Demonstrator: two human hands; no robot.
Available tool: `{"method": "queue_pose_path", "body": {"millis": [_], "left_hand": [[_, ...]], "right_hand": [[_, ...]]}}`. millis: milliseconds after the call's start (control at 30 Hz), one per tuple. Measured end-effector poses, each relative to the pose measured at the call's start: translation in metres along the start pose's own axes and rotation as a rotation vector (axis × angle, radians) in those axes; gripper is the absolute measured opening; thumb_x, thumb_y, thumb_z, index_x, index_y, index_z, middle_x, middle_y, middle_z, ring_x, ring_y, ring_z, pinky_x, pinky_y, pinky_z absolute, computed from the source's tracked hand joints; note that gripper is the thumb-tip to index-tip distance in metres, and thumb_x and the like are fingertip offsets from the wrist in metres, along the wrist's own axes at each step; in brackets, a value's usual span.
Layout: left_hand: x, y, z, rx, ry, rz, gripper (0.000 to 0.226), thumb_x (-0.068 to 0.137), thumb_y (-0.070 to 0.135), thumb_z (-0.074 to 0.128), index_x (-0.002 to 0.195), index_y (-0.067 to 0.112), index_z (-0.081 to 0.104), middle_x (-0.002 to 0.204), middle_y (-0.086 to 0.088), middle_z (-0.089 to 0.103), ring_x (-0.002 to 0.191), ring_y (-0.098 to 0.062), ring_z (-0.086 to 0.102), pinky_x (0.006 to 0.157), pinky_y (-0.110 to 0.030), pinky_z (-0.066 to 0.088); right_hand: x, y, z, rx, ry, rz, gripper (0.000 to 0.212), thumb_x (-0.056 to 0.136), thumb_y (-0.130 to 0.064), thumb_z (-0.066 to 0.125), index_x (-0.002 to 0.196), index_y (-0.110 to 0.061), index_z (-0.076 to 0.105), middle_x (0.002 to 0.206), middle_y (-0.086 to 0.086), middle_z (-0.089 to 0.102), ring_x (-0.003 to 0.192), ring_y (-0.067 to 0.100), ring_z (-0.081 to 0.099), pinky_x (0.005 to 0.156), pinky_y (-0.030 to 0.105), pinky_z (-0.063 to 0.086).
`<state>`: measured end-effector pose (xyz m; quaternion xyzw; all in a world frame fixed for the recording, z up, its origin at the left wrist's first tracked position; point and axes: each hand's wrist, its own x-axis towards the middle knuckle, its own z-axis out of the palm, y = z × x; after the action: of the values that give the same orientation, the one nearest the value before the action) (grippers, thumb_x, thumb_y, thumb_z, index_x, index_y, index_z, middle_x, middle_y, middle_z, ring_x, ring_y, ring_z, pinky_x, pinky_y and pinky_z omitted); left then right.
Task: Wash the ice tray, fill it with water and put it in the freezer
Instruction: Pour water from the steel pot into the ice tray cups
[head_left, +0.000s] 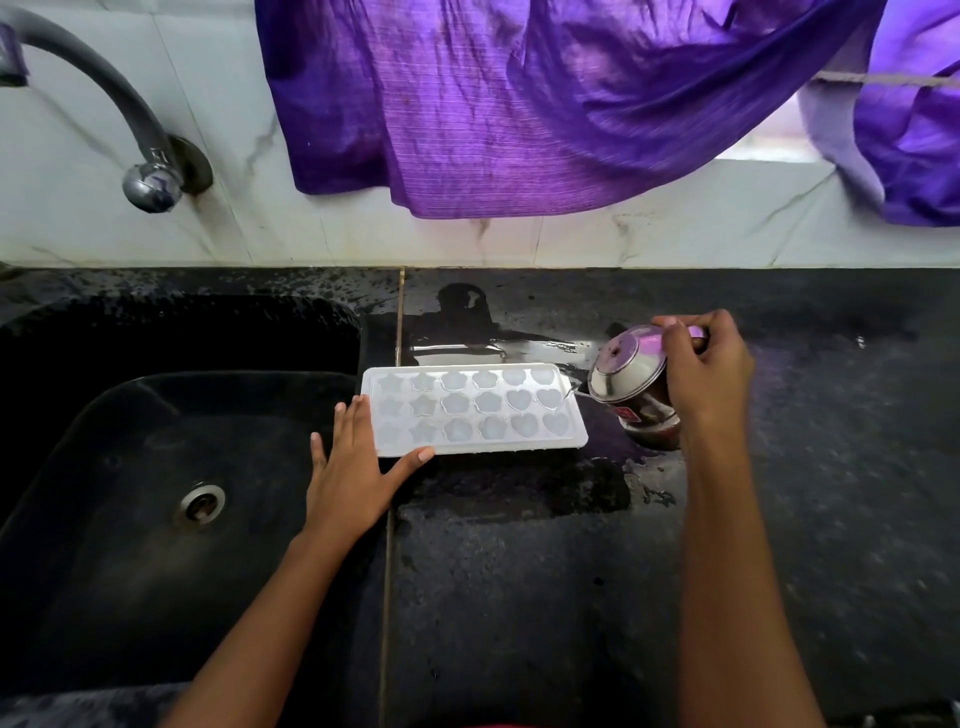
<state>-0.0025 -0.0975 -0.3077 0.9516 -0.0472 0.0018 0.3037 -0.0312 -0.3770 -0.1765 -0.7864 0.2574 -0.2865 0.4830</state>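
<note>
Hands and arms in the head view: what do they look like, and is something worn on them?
The left hand and right hand are bare: no gloves, rings, watch or bracelet show. Both forearms are bare too, with no sleeve in view.

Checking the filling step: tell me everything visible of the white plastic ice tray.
The white translucent plastic ice tray lies flat on the wet black counter beside the black sink. Three rows of six moulds: stars, flowers, hearts. The left hand touches its left end with straight fingers, thumb along the near edge. The right hand tilts a steel kettle, spout at its right end.
</note>
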Motion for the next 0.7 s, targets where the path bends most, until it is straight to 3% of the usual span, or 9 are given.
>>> {"method": "queue_pose_path", "body": {"millis": [233,367,467,600,700], "left_hand": [[-0.001,0.001,-0.001,0.008,-0.004,-0.002,0.111,0.067,0.080,0.033,0.151,0.016,-0.002,0.160,0.002,0.000,0.145,-0.010,-0.011,0.114,-0.039,-0.012],[0.000,0.000,-0.001,0.003,-0.004,-0.001,0.112,0.066,0.080,0.032,0.151,0.016,-0.002,0.160,0.002,-0.001,0.144,-0.009,-0.012,0.114,-0.039,-0.012],[-0.001,0.000,-0.001,0.006,-0.008,-0.004,0.113,0.065,0.081,0.031,0.151,0.016,-0.003,0.160,0.002,-0.001,0.144,-0.009,-0.012,0.114,-0.038,-0.012],[-0.001,0.000,-0.001,0.006,-0.005,-0.007,0.112,0.065,0.081,0.031,0.151,0.017,-0.003,0.160,0.002,-0.001,0.144,-0.009,-0.012,0.113,-0.038,-0.012],[-0.001,0.000,0.000,0.001,-0.003,-0.005,0.112,0.066,0.081,0.032,0.151,0.017,-0.003,0.160,0.002,0.000,0.144,-0.009,-0.011,0.113,-0.039,-0.012]], "right_hand": [[0.000,0.003,0.002,0.140,0.009,0.131,0.008,0.091,-0.025,0.053,0.088,-0.018,0.051,0.106,0.009,0.061,0.096,0.028,0.061,0.083,0.053,0.054],[-0.002,0.001,0.003,0.247,0.002,0.195,0.017,0.090,-0.021,0.053,0.076,-0.028,0.049,0.110,0.010,0.062,0.098,0.030,0.062,0.083,0.052,0.054],[-0.004,-0.002,0.007,0.271,-0.013,0.172,0.019,0.089,-0.021,0.055,0.073,-0.028,0.048,0.107,0.009,0.064,0.097,0.029,0.062,0.082,0.048,0.055],[-0.006,-0.003,0.013,0.242,-0.080,0.099,0.019,0.085,-0.031,0.064,0.075,-0.029,0.048,0.098,0.005,0.062,0.088,0.022,0.061,0.067,0.032,0.051],[-0.008,-0.003,0.017,0.152,-0.101,0.037,0.017,0.084,-0.029,0.065,0.079,-0.024,0.050,0.097,0.003,0.062,0.091,0.023,0.061,0.073,0.035,0.051]]}}
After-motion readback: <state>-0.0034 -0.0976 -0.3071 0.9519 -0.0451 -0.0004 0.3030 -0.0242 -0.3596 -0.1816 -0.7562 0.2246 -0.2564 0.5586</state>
